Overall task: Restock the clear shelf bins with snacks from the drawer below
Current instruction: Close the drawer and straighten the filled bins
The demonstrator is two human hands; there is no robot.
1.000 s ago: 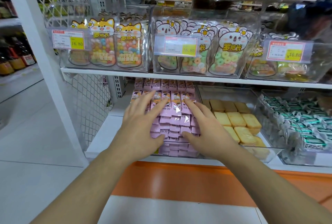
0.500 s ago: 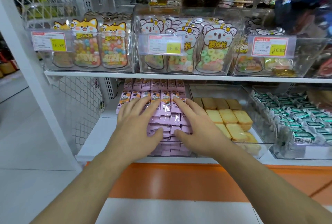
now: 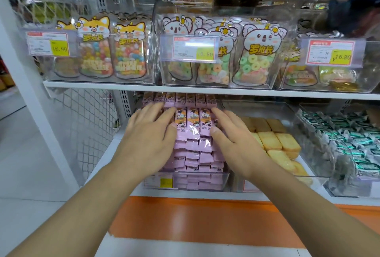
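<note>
A clear shelf bin on the lower shelf is piled high with pink snack packets in neat rows. My left hand lies flat on the left side of the pile with fingers straight and spread. My right hand lies flat on the right side in the same way. Both palms press on the packets and neither hand holds one. The drawer below is out of sight.
To the right stand a clear bin of yellow cakes and a bin of green-and-white packets. The upper shelf holds clear bins of candy bags with price tags. An orange panel runs below the shelf. White mesh closes the left side.
Both hands have slid a little apart and farther back over the pink packets, uncovering the middle rows. The view has shifted slightly.
</note>
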